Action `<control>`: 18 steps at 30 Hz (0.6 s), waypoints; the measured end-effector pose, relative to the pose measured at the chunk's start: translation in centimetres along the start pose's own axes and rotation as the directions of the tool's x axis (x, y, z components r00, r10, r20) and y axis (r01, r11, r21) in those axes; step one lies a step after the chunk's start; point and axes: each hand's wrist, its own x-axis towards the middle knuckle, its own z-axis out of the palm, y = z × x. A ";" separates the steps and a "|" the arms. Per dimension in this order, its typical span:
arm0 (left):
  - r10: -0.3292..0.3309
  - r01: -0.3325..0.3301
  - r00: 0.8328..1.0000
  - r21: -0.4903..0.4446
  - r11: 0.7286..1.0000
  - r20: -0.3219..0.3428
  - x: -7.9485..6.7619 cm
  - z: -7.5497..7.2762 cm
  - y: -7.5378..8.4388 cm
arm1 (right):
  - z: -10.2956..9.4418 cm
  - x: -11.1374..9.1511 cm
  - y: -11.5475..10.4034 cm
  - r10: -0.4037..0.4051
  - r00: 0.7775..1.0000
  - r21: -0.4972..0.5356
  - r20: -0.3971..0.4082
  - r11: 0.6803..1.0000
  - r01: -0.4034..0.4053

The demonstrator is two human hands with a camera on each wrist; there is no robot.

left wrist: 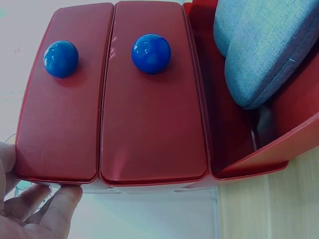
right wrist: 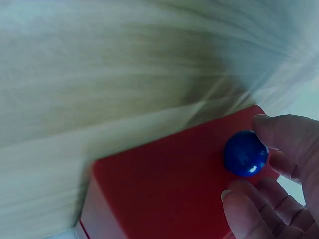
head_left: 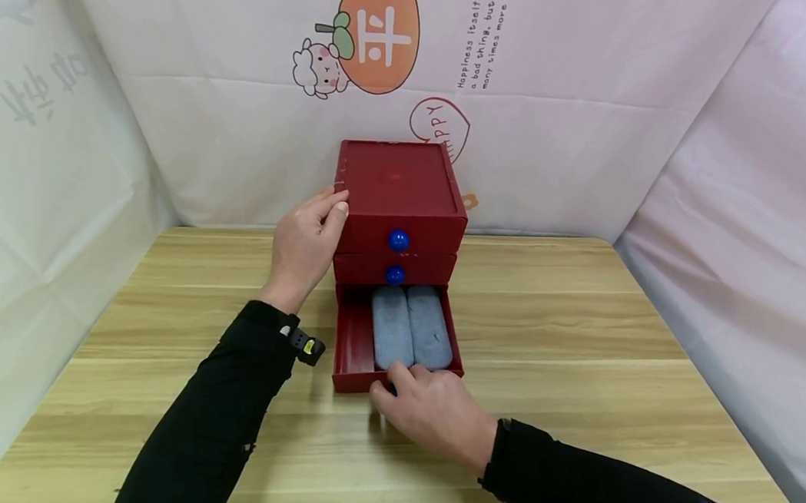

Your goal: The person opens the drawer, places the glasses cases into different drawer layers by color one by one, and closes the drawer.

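A red drawer box [head_left: 399, 181] with blue knobs stands on the table, its bottom drawer [head_left: 355, 343] pulled out. Two grey-blue fabric cases [head_left: 392, 329] lie side by side in that drawer. At the box's upper left edge rests my left hand [head_left: 305, 242], fingertips touching the side of the top drawer section. In the left wrist view, the upper two drawers [left wrist: 154, 114] are closed. My right hand [head_left: 433, 407] is at the bottom drawer's front. Its thumb and fingers curl round the blue knob [right wrist: 245, 153], seen in the right wrist view; the knob is mostly hidden in the head view.
The wooden table [head_left: 553, 334] extends on both sides of the box. A white printed cloth [head_left: 228, 116] hangs close behind it, and more cloth hangs at the left and right.
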 end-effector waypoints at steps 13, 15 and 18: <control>-0.006 0.006 1.000 0.001 1.000 0.001 0.0 0.0 0.0 | 1.5 -0.5 -0.3 -0.057 0.993 -0.085 -0.107 0.995 0.048; -0.006 0.006 1.000 0.002 1.000 0.001 0.0 0.0 0.1 | 1.7 -0.5 -0.3 -0.058 0.991 -0.082 -0.124 0.995 0.048; -0.005 0.005 1.000 0.007 1.000 0.001 0.0 0.0 0.1 | 1.8 -0.4 -0.3 -0.058 0.988 -0.072 -0.145 0.996 0.048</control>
